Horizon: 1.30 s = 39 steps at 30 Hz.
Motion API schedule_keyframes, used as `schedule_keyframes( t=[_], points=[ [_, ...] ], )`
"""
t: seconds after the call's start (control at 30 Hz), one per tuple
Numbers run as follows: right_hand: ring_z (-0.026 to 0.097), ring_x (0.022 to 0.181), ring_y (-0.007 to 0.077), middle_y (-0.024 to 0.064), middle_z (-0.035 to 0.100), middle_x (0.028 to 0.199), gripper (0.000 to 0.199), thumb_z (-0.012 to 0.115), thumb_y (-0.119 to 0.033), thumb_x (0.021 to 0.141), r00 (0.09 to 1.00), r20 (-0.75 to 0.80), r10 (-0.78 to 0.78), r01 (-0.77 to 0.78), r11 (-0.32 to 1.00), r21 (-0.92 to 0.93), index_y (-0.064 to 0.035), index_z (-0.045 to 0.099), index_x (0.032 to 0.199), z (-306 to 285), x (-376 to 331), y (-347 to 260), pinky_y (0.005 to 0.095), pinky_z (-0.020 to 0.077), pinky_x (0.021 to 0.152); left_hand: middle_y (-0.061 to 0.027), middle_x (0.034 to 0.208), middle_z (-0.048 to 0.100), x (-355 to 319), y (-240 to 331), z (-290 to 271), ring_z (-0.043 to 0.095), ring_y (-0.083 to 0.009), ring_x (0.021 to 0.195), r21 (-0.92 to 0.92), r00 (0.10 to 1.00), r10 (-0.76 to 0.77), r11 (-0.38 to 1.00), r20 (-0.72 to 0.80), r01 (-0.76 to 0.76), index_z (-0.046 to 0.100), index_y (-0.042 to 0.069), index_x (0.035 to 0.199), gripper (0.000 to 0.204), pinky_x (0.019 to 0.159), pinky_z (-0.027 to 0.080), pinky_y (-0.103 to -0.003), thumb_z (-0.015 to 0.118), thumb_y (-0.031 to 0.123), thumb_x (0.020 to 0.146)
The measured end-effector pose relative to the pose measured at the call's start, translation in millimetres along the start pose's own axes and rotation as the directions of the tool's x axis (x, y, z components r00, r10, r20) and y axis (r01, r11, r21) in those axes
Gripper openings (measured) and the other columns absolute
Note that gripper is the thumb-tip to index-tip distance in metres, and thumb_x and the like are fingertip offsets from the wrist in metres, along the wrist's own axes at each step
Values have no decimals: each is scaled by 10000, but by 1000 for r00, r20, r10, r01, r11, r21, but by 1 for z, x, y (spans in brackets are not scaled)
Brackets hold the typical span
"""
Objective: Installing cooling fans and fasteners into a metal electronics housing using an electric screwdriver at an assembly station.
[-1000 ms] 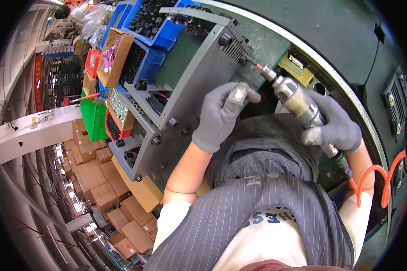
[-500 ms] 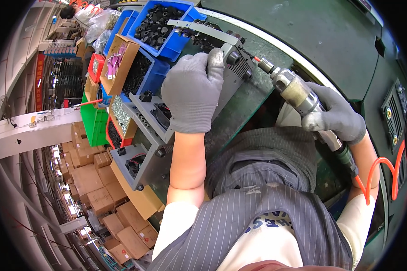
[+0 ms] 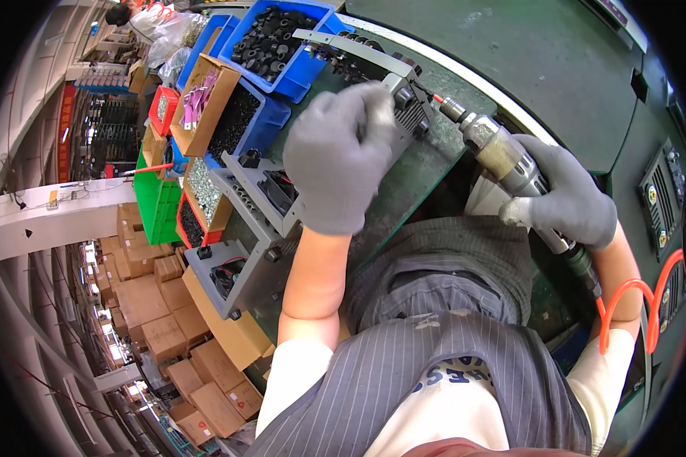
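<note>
My right hand [image 3: 568, 194], in a grey glove, is wrapped round a metal air screwdriver [image 3: 507, 156]. Its bit points up and left, close to the vented end of a grey metal housing [image 3: 392, 164] with black rubber feet [image 3: 402, 97]. Over that housing is my left hand [image 3: 331, 156], also gloved and slightly blurred. Its fingers are curled in toward the thumb, and whatever they hold, if anything, is hidden. Nearer my left forearm stand more grey housings [image 3: 263, 263] with black fans inside.
Blue bins [image 3: 288, 87] of black parts stand behind the housings. A cardboard box [image 3: 206, 114] with pink pieces, small red trays [image 3: 161, 110] and a green bin [image 3: 156, 206] are at left. An orange coiled hose [image 3: 610, 305] hangs from the screwdriver. Cartons [image 3: 164, 335] are stacked beyond.
My left hand has moved slightly right, and its thumb and fingers have curled in. The housing appears shifted a little to the right. My right hand keeps its grip on the screwdriver, nearly still.
</note>
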State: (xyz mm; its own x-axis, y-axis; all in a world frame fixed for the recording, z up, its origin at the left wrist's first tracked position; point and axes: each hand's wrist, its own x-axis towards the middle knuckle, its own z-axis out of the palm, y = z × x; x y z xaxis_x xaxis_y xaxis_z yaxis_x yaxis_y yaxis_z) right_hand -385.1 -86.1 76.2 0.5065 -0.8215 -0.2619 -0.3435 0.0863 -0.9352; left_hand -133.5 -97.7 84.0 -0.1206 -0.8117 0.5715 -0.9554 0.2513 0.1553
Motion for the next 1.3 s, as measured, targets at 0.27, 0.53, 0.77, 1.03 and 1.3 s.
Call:
schedule_keyframes(
  t=[0.27,0.53,0.77,1.03,1.3],
  points=[
    [547,840,120,37,606,949,765,823,-320,590,995,66,79,-94,956,277,23,525,1205,20,-25,32,273,444,793,-23,850,566,-98,4,40,413,-78,619,-76,240,107,-762,965,643,491,20,1211,326,511,365,-185,420,134,913],
    [548,852,141,58,598,943,826,820,-340,535,996,64,66,-83,947,309,26,523,1212,46,-37,64,283,443,817,-27,893,573,-115,-19,56,449,-79,649,-86,432,203,-823,879,561,478,28,1240,303,517,420,-190,443,148,965],
    [565,861,171,83,600,950,838,824,-384,544,987,145,65,-107,947,304,26,520,1209,56,-42,68,293,448,826,-23,872,564,-107,-11,45,505,-64,696,-273,352,-49,-734,935,622,546,32,1171,283,539,431,-178,497,208,955],
    [585,891,207,112,611,982,882,824,-413,548,979,202,22,-80,956,282,31,497,1237,61,-38,64,315,451,835,-19,816,534,-106,-13,35,462,-48,625,-426,483,-72,-595,873,682,563,-1,1133,344,472,358,-155,488,288,961],
    [581,872,207,109,608,968,853,821,-391,554,976,220,7,-78,945,316,26,504,1227,63,-36,67,313,452,820,-39,759,539,-100,-9,30,403,-64,573,-428,468,-90,-580,879,693,563,-27,1099,342,433,318,-152,505,279,959]
  ],
)
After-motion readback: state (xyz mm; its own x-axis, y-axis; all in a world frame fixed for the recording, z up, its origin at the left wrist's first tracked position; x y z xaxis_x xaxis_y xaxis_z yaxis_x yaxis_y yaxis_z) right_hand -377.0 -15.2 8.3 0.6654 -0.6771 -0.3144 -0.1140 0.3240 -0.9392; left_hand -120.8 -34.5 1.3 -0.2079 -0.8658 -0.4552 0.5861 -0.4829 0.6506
